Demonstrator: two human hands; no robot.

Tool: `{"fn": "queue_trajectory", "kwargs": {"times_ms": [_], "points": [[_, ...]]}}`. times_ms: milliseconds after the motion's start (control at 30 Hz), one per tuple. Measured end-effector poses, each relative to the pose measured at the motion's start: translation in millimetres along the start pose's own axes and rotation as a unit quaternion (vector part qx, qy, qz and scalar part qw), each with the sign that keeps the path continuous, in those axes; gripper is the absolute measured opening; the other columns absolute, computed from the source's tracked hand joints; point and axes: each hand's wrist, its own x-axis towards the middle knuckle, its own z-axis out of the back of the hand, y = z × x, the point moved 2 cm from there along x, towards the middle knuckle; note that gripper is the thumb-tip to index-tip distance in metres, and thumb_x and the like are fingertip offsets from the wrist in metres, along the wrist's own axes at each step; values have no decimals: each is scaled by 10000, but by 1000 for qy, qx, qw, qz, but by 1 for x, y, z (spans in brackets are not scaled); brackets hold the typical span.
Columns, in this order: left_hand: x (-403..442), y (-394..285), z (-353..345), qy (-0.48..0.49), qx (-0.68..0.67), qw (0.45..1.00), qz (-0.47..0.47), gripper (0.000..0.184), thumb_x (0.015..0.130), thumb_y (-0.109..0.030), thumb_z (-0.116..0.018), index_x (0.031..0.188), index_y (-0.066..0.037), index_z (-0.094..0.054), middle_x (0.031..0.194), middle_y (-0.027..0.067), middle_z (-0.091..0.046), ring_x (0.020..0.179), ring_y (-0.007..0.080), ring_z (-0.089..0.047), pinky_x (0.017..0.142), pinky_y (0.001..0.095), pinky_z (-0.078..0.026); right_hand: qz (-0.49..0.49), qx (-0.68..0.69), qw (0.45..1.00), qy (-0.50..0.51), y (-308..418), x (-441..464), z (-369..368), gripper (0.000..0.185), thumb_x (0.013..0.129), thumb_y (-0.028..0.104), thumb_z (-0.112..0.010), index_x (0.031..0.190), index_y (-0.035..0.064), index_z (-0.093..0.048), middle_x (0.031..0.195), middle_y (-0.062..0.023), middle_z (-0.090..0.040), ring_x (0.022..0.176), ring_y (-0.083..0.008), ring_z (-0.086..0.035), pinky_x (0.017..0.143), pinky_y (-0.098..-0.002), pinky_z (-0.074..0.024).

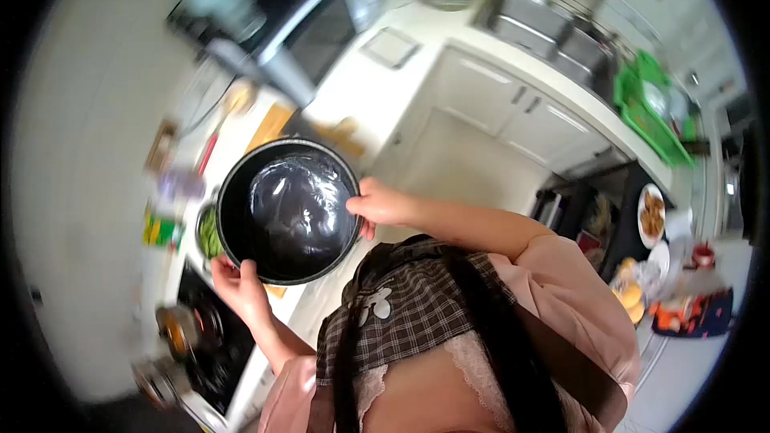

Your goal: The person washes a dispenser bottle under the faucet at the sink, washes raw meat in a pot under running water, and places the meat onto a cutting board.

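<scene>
Between my two hands I hold a round black pot (233, 224) by its rim, its mouth facing up toward me. Shiny clear liquid that looks like water (297, 200) lies inside and reflects the light. My left hand (243, 290) is closed on the near left edge, thumb over the rim. On the right edge, my right hand (377, 204) grips with the thumb on top and fingers underneath. The pot is above the edge of the counter. Partly hidden behind it is a bowl of green vegetables (209, 232).
A black stove (212, 353) with a pan (180, 330) is at lower left. A microwave-like oven (321, 28) and a square scale-like plate (391, 47) stand on the counter. Farther off are a double sink (529, 20), a green dish rack (646, 104) and a food plate (651, 215).
</scene>
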Motion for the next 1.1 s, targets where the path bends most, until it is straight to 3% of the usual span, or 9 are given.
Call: {"fn": "queue_trajectory", "kwargs": {"times_ms": [100,233,300,500,733,833,900,933,1100], "points": [[15,-37,-98,51,12,997,48,170,655,70,-509,738,-47,-417,670,-4,-448,569,57,-395,533,180,-333,-14,37,996,-74,12,-21,85,238,778,95,-450,757,-123,-542,605,-163,-566,435,-189,-548,388,-289,-478],[35,-52,-255,206,-43,975,-65,165,655,25,-550,713,-51,-416,645,-4,-424,567,72,-388,516,197,-318,8,113,975,-192,36,-72,217,246,744,100,-476,736,-141,-528,620,-170,-552,444,-203,-551,387,-300,-481],[44,-69,-333,247,10,967,-66,159,657,-1,-559,687,-42,-409,630,1,-426,565,80,-388,507,216,-328,15,137,959,-250,47,-92,275,220,738,104,-487,732,-112,-530,662,-173,-555,469,-199,-550,398,-316,-485],[64,-109,-571,379,-39,909,-167,174,647,-60,-588,667,-22,-419,595,52,-468,535,108,-426,508,246,-375,38,253,866,-430,39,-111,431,132,736,73,-494,767,-52,-525,628,-113,-536,470,-189,-520,390,-320,-481],[47,-200,-769,458,27,848,-265,207,647,-143,-625,694,-11,-474,636,112,-536,605,229,-536,581,330,-433,76,472,781,-403,13,-84,571,111,762,65,-483,787,-39,-512,653,-143,-556,444,-119,-467,378,-202,-428],[43,-218,-826,494,49,820,-286,234,659,-182,-632,736,-2,-505,730,166,-569,700,293,-563,658,359,-443,98,562,726,-384,15,-70,591,52,763,49,-466,744,2,-457,658,-72,-483,465,-93,-421,361,-164,-349],[40,-224,-866,531,84,789,-299,270,665,-188,-631,800,6,-501,782,177,-573,755,300,-562,699,354,-437,119,606,690,-377,12,-55,612,143,788,48,-433,878,-55,-472,755,-229,-572,427,-81,-418,363,-164,-400],[37,-229,-883,554,102,765,-312,299,682,-201,-620,855,6,-491,798,180,-575,772,308,-563,716,356,-438,128,638,687,-324,13,-51,622,124,794,48,-412,870,-40,-454,716,-167,-549,434,-77,-412,350,-166,-391],[14,-241,-933,597,196,692,-356,341,716,-262,-593,927,-10,-501,876,194,-589,851,337,-570,759,394,-432,188,709,637,-238,-22,-7,657,156,791,79,-421,913,-19,-426,704,-97,-510,445,-75,-416,338,-179,-383]]}}
